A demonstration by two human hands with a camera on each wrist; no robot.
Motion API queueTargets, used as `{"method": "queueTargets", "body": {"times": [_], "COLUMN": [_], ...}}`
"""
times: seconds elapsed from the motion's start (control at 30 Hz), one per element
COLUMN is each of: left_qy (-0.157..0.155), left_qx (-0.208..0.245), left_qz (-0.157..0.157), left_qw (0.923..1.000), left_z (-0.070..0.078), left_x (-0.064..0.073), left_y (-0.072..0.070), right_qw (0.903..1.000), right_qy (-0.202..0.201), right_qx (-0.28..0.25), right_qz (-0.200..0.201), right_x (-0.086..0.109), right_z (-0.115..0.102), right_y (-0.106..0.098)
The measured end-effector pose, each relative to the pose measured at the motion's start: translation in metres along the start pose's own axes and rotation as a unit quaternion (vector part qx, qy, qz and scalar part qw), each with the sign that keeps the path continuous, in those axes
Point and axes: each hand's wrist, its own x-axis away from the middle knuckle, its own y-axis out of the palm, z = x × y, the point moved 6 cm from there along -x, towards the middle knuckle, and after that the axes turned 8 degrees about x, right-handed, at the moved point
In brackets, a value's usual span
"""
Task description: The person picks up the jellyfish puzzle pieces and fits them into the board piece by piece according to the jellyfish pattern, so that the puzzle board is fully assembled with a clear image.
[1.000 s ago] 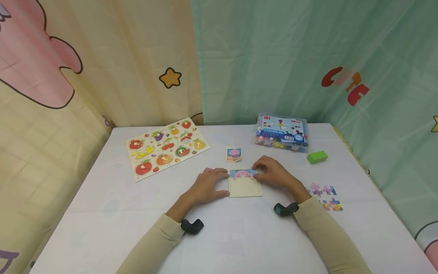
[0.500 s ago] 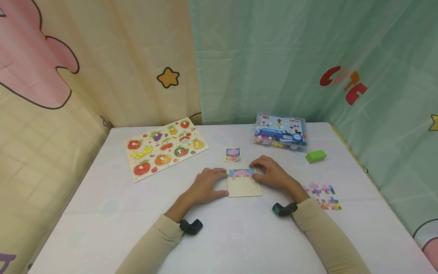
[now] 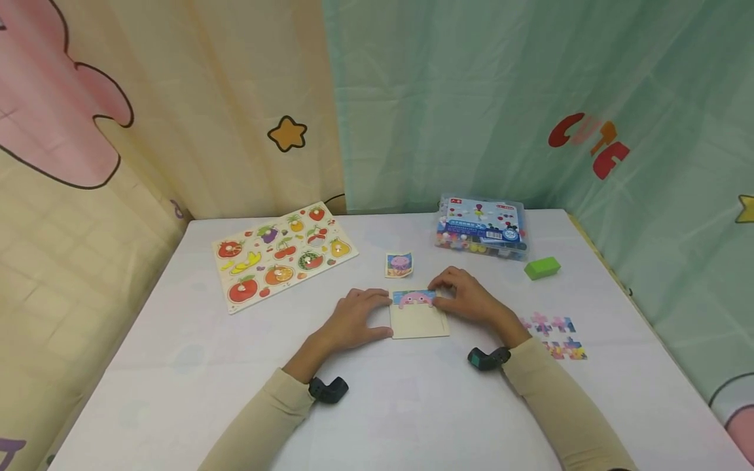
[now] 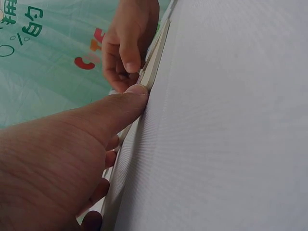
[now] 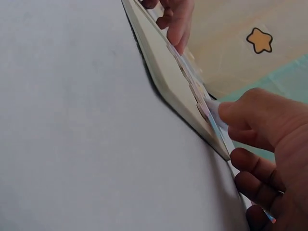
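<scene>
A square wooden puzzle board point(image 3: 419, 322) lies on the table. A row of jigsaw pieces point(image 3: 414, 299) along its far side shows a pink face on blue. My left hand point(image 3: 353, 319) rests at the board's left edge, thumb by the near corner and fingertips farther up, as the left wrist view point(image 4: 62, 154) also shows. At the far right corner my right hand point(image 3: 468, 297) has its thumb and bent index finger on the end piece of the row, which they partly hide. In the right wrist view the other right-hand fingers point(image 5: 260, 178) curl beside the board.
Loose jigsaw pieces point(image 3: 556, 333) lie right of my right forearm. Behind the board is a small picture card point(image 3: 399, 265). A fruit puzzle board point(image 3: 288, 255) stands back left, a plastic box point(image 3: 482, 227) back right, and a green block point(image 3: 542, 268) near it.
The whole head view has shifted slightly. Both hands keep their places at the board, and the row of pieces looks the same.
</scene>
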Motion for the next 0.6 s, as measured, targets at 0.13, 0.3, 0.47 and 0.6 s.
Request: {"method": "queueTargets", "body": {"times": [0.13, 0.3, 0.47, 0.6], "left_qy": [0.001, 0.007, 0.009, 0.010], "left_qx": [0.001, -0.001, -0.004, -0.003], "left_qz": [-0.001, -0.003, -0.004, -0.001], "left_qw": [1.0000, 1.0000, 0.9999, 0.9999], "left_z": [-0.002, -0.001, 0.000, -0.001], "left_x": [0.001, 0.000, 0.000, 0.001], "left_y": [0.000, 0.000, -0.001, 0.000], "right_qw": [0.9996, 0.9981, 0.9928, 0.9824], "right_qy": [0.020, 0.052, 0.106, 0.147], "right_qx": [-0.010, -0.005, 0.029, 0.096], "right_qz": [-0.017, -0.032, -0.047, -0.065], "right_x": [0.001, 0.017, 0.056, 0.095], "right_z": [-0.001, 0.004, 0.021, 0.033], "right_y": [-0.007, -0.027, -0.058, -0.080]}}
